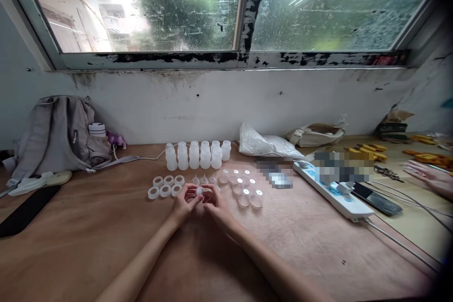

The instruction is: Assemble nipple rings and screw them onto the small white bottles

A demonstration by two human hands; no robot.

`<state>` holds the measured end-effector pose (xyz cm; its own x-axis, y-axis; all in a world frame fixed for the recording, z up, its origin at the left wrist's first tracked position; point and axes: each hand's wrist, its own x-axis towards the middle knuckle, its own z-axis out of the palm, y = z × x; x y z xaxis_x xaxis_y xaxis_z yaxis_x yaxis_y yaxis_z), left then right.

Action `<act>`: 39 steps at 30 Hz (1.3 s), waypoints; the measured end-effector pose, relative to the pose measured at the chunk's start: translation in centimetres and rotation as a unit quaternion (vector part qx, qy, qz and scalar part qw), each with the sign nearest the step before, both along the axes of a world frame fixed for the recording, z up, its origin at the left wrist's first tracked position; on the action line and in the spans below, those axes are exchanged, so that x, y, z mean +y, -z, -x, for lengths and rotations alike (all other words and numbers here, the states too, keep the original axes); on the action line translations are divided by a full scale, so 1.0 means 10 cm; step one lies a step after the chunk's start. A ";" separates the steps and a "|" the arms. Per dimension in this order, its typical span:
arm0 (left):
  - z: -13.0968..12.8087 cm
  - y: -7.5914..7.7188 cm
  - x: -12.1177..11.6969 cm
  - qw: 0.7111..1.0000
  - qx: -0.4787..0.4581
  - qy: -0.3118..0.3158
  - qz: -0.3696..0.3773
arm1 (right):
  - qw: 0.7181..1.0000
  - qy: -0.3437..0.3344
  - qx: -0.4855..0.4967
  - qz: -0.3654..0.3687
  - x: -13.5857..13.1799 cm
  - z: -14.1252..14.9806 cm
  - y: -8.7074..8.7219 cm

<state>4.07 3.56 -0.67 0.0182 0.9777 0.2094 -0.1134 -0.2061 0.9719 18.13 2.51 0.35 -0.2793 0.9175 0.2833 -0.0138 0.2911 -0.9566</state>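
My left hand (pixel 184 202) and my right hand (pixel 216 203) meet over the wooden table (pixel 106 236), fingers pinched together on a small clear plastic piece (pixel 200 192) held between them. Just beyond stand several small white plastic bottles (pixel 197 155) in a row. To the left of my hands lie several white rings (pixel 165 187). To the right lie several clear round caps (pixel 244 189). A few small clear nipple-like pieces (pixel 204 180) sit right behind my fingers.
A grey backpack (pixel 56 134) leans on the wall at the left, a black flat object (pixel 26 210) before it. A white power strip (pixel 332 191), a phone (pixel 377 198) and plastic bags (pixel 265 144) lie right. Another person's hand (pixel 428 177) rests at the far right.
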 end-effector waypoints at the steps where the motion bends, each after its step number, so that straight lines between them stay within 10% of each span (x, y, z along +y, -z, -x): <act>1: -0.09 0.00 0.03 1.000 -0.018 -0.008 0.006 | 0.999 -0.003 0.032 0.021 0.03 -0.03 -0.01; 7: -0.46 0.01 0.04 0.988 -0.124 -0.046 0.075 | 0.999 0.014 0.049 0.013 0.15 -0.13 -0.02; 17: -0.13 -0.08 -0.15 0.981 -0.109 0.061 0.145 | 0.956 0.021 -0.232 -0.180 -0.02 -0.06 -0.06; 31: 0.01 0.04 -0.02 0.989 0.004 -0.003 0.147 | 0.970 0.075 -0.155 -0.170 0.04 0.17 0.26; 39: -0.02 -0.02 -0.06 0.986 0.035 -0.005 0.165 | 0.982 0.085 -0.090 -0.145 0.00 0.10 0.16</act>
